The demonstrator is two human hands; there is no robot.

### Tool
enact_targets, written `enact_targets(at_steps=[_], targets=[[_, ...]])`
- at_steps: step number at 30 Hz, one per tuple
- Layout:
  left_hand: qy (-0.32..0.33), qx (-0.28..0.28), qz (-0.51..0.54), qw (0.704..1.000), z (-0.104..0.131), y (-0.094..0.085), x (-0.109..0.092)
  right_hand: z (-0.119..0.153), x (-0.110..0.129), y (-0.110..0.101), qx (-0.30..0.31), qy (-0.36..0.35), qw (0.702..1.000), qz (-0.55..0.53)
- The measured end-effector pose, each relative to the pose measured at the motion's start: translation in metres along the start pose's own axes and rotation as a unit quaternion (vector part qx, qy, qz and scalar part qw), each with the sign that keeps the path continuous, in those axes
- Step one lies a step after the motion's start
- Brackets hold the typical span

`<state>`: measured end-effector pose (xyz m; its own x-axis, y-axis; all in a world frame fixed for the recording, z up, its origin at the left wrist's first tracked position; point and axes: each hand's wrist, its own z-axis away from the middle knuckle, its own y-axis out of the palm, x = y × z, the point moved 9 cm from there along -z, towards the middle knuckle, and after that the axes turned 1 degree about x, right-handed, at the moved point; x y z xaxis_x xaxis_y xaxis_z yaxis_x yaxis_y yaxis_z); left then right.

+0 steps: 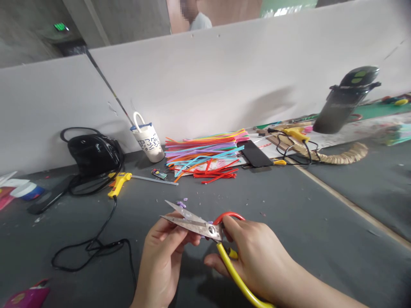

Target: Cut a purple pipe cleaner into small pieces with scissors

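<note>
My right hand [253,252] is closed on a pair of scissors [210,230] with one red and one yellow handle. Their blades are apart and point left, over the fingers of my left hand [165,252]. The left thumb and fingers are pinched together just under the lower blade; whatever they hold is hidden by blade and fingers. Small purple pieces [181,204] lie on the grey table [257,194] beyond the blades. A bit of purple also shows beside the scissors' pivot.
Behind are colourful pipe cleaners [202,149], a black phone [256,154], a white cup [149,143] and a dark bottle [345,100]. A yellow glue gun [119,184] with its cord and a black bag [94,154] are at left. A person [199,19] is beyond the partition [205,77].
</note>
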<state>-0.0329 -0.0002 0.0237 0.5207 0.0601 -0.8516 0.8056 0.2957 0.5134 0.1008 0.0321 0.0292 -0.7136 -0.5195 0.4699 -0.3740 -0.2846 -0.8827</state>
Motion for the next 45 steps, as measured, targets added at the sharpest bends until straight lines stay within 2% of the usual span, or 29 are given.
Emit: enact_targets(at_steps=[13,17,21,23,25,28,32,35,37,39,41,43,45], targets=[[0.002,0.011,-0.013,1.000,0.000,0.001,-0.001,-0.002,-0.001,-0.001,-0.005,0.009,1.000,0.016],[-0.009,-0.004,-0.031,0.999,0.000,-0.004,0.001,-0.004,-0.004,-0.004,-0.013,0.016,1.000,0.010],[-0.031,-0.035,-0.044,0.998,0.000,-0.008,0.006,-0.005,-0.008,-0.003,-0.008,0.030,0.992,-0.123],[-0.029,-0.035,-0.067,0.997,0.001,-0.006,0.006,-0.006,-0.009,-0.003,-0.004,0.032,0.976,-0.217],[0.001,-0.036,-0.118,0.992,0.001,-0.003,0.002,-0.009,-0.010,-0.002,-0.001,0.040,0.951,-0.306],[0.067,-0.026,-0.246,0.966,0.005,0.003,-0.006,-0.013,-0.016,0.006,0.032,0.086,0.910,-0.404],[0.153,0.031,-0.416,0.896,0.013,0.019,-0.009,-0.015,-0.011,0.011,0.070,0.077,0.866,-0.489],[0.194,0.062,-0.477,0.855,0.018,0.029,-0.009,-0.015,-0.011,0.010,0.066,0.076,0.867,-0.488],[0.200,0.077,-0.492,0.844,0.018,0.033,-0.007,-0.013,-0.011,0.010,0.067,0.078,0.880,-0.464],[0.186,0.081,-0.485,0.851,0.016,0.033,-0.005,-0.013,-0.010,0.009,0.065,0.068,0.889,-0.448],[0.132,0.078,-0.438,0.886,0.012,0.027,0.001,-0.013,-0.009,0.007,0.062,0.055,0.891,-0.446],[0.030,0.080,-0.346,0.934,0.006,0.018,0.015,-0.013,-0.009,0.005,0.060,0.043,0.889,-0.453],[-0.079,0.092,-0.237,0.964,0.005,0.014,0.033,-0.015,-0.008,0.004,0.061,0.027,0.887,-0.457]])
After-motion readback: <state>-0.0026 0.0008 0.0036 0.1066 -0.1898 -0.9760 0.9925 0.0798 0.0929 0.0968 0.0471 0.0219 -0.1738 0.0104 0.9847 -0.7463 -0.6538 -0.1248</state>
